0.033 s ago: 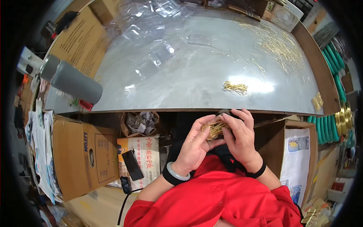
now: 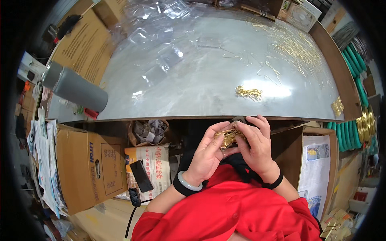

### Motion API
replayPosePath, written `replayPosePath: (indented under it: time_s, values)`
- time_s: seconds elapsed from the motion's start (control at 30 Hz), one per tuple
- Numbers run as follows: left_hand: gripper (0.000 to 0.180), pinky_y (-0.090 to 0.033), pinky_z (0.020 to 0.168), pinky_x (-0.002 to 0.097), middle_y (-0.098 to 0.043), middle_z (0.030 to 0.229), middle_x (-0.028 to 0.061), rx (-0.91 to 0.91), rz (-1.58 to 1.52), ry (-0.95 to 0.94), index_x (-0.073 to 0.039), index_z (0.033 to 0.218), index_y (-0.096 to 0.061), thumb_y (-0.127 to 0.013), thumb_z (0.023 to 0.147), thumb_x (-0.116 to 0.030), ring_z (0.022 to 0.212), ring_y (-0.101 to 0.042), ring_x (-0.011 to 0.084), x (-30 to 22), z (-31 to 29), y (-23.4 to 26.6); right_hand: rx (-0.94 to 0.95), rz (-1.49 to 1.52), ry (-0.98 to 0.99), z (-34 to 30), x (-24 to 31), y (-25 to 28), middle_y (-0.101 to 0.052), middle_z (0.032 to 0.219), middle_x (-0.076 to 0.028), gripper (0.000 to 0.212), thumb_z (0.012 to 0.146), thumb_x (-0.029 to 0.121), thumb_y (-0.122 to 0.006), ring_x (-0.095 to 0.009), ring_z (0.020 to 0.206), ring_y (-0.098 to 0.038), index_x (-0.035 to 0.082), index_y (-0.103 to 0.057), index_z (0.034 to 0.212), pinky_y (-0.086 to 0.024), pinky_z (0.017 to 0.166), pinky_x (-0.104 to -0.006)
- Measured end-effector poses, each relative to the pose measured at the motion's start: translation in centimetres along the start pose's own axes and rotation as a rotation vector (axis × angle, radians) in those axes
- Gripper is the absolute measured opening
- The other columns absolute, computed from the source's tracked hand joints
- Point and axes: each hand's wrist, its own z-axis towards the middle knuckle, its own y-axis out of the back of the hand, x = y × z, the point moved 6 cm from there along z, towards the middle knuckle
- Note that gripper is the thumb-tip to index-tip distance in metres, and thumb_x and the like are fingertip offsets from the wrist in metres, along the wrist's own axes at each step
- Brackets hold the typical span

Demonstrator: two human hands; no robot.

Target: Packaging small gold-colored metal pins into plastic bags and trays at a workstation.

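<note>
Just below the table's front edge, my left hand [image 2: 205,156] and my right hand [image 2: 259,150] are closed from both sides around a bundle of gold wire hooks [image 2: 229,137]. What looks like clear plastic shows at the bundle's lower edge, though my fingers cover much of it. On the table, a small pile of gold hooks [image 2: 249,93] lies ahead of my right hand. Several single hooks [image 2: 270,72] are spread beyond that pile, and a large heap of loose hooks [image 2: 299,52] covers the far right.
Clear plastic boxes [image 2: 169,58] lie across the far left of the grey table [image 2: 181,98]. A grey bottle [image 2: 82,89] rests near the left edge. Another hook bundle [image 2: 337,107] sits at the right corner. Below are a cardboard box [image 2: 86,168] and a phone [image 2: 141,176].
</note>
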Motion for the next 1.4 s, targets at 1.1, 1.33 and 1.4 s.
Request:
replayPosePath:
  time_s: [1.1, 1.33, 1.4]
  values:
    - [0.048, -0.057, 0.103, 0.0481, -0.053, 0.14, 0.0169, -0.029, 0.204, 0.355, -0.004, 0.145, -0.036, -0.044, 0.1, 0.009, 0.126, -0.06, 0.0273, 1.2, 3.0, 0.5, 0.015, -0.119, -0.099, 6.1, -8.6, 0.2, -0.067, 0.119, -0.014, 0.031, 0.088, -0.002, -0.067, -0.038, 0.118, -0.061, 0.001, -0.065, 0.119, -0.048, 0.105, -0.0461]
    - [0.05, -0.055, 0.105, 0.0494, -0.049, 0.141, 0.0176, -0.075, 0.158, 0.403, -0.001, 0.147, -0.033, -0.044, 0.099, 0.01, 0.126, -0.06, 0.0293, 2.3, 3.7, 2.1, 0.11, -0.076, -0.037, 5.2, -8.7, -1.0, -0.068, 0.114, -0.01, 0.035, 0.08, 0.0, -0.072, -0.033, 0.114, -0.061, 0.003, -0.068, 0.114, -0.05, 0.099, -0.043]
    - [0.051, -0.053, 0.107, 0.0511, -0.049, 0.142, 0.0184, -0.078, 0.109, 0.403, -0.002, 0.148, -0.032, -0.045, 0.1, 0.009, 0.127, -0.059, 0.0301, 2.3, 4.1, 1.9, 0.116, -0.075, -0.016, 4.7, -8.3, -0.7, -0.068, 0.112, -0.007, 0.034, 0.078, 0.001, -0.074, -0.029, 0.11, -0.062, 0.005, -0.069, 0.111, -0.049, 0.094, -0.042]
